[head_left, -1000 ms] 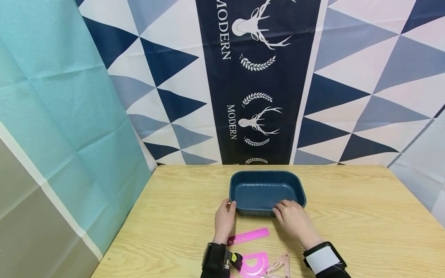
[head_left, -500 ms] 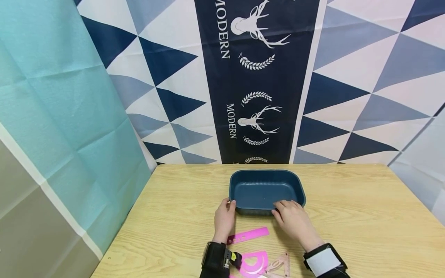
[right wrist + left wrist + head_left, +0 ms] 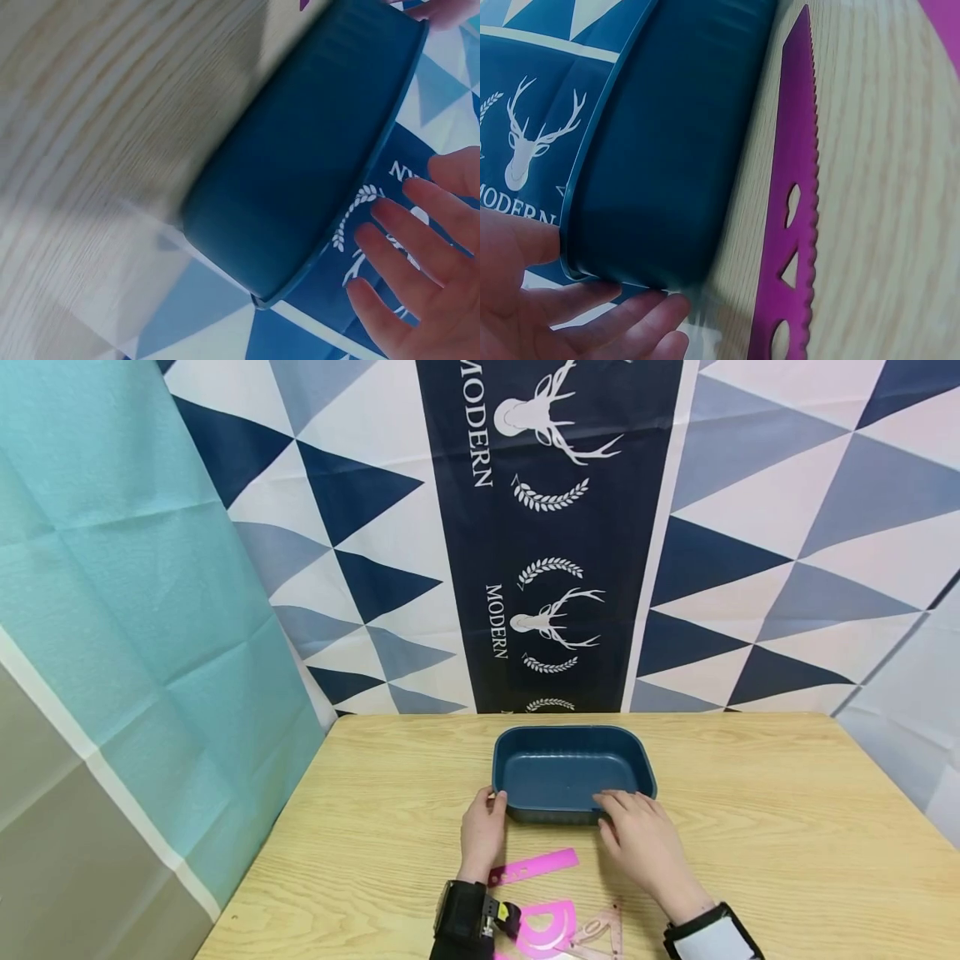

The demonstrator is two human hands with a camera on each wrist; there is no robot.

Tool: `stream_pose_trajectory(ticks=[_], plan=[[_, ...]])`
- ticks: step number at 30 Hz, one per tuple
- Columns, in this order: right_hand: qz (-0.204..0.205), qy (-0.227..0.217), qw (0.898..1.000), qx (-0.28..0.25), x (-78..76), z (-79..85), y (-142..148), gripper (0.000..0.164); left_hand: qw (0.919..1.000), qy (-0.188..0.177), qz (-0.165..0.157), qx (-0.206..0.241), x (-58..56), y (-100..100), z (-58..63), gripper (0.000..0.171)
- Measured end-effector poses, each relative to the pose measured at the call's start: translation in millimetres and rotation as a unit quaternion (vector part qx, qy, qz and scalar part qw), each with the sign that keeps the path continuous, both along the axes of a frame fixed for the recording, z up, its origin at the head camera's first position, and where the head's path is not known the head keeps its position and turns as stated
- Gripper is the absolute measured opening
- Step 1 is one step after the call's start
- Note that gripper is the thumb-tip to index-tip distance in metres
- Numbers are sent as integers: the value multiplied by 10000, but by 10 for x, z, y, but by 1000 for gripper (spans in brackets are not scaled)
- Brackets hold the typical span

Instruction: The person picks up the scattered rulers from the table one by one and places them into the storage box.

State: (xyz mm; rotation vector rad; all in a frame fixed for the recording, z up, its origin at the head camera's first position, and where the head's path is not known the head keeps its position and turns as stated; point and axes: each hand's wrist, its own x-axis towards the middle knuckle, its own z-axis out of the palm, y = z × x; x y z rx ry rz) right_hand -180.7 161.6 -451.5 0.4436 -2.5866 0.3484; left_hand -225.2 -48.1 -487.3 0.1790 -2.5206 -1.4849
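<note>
- Head view: left hand (image 3: 482, 835) pinches a dark-blue rectangular plastic bin (image 3: 572, 778) at one corner.
- Right hand (image 3: 647, 845), fingers spread, holds nothing.
- Bin upright on wood-grain bench (image 3: 390, 835); placing seems done bar that grip.
- Pink plastic ruler (image 3: 538, 865) nearby.

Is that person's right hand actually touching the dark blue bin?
Apart: the right wrist view shows patterned backdrop between the right hand and the dark blue bin.
</note>
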Motion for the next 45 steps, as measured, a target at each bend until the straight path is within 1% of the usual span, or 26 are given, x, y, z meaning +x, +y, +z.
stream_pose_trajectory(ticks=[5,12,20,23,30,32,36,39,41,45], plan=[[38,94,9999,28,69,25,-2,30,10000,-2,28,-44,-3,-9,-11,34],[181,415,9989,111,177,34,2,34,10000,-23,17,-42,-1,-11,-17,36],[374,493,9981,74,275,51,-41,35,10000,24,27,-48,2,-14,-40,35],[399,385,9984,73,306,37,-62,36,10000,45,9,-75,-2,-17,-47,35],[397,-172,9989,161,375,29,-87,35,10000,24,14,-82,-12,-8,-49,34],[448,-246,9985,193,396,25,-93,35,10000,22,23,-64,-10,-7,-49,34],[591,-253,9976,255,438,4,-100,36,10000,25,23,-51,0,-10,-51,35],[630,-297,9970,327,458,-21,-104,34,10000,51,-4,-63,3,-11,-49,36],[638,-404,9965,364,467,-51,-104,32,10000,64,-14,-73,8,-12,-48,37],[742,-774,9936,354,494,-72,-103,32,10000,67,-2,-74,29,-10,-39,36]])
